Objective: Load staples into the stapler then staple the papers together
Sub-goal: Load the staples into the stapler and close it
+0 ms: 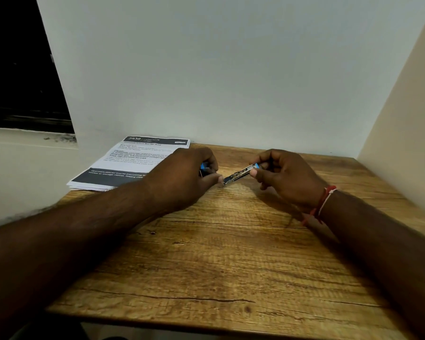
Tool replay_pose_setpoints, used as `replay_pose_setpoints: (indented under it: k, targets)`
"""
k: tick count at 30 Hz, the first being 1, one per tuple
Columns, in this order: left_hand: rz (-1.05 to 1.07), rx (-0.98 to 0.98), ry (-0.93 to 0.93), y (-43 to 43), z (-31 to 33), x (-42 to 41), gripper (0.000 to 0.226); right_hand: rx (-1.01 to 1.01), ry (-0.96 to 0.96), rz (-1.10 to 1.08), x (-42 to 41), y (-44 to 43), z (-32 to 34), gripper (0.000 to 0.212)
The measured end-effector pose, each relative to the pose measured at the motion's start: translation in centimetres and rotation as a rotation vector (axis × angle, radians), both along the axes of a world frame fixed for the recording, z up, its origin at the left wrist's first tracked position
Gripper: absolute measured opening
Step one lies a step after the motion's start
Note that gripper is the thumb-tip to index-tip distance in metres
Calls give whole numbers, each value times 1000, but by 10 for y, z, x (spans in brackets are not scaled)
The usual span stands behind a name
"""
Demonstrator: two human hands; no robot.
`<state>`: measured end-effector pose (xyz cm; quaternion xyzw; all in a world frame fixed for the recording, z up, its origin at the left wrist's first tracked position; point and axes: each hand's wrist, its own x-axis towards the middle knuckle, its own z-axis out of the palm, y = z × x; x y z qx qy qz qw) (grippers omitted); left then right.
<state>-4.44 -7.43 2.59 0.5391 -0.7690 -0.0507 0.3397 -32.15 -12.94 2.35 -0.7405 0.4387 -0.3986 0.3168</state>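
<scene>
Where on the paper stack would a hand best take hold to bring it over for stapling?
Take the paper stack at its near left corner, which overhangs the wooden table edge. That lets fingers slide under and a thumb press on top. Come from the left side, since the left hand lies across the stack's right part.

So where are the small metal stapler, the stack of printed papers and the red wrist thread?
Small blue-and-silver metal stapler (241, 174): head view, on its silver magazine.
Stack of printed white papers (123, 165): head view, on the top sheet.
Red and white wrist thread (323, 203): head view, across the right wrist.
</scene>
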Motion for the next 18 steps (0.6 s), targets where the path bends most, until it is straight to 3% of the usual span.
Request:
replay_pose_setpoints:
  k: [9, 18]
  targets:
    - [-144, -1, 201, 0, -2, -6, 20, 31, -233, 141, 15, 23, 7, 27]
    - [-140, -35, 207, -5, -9, -3, 17, -7, -283, 159, 24, 33, 8, 32]
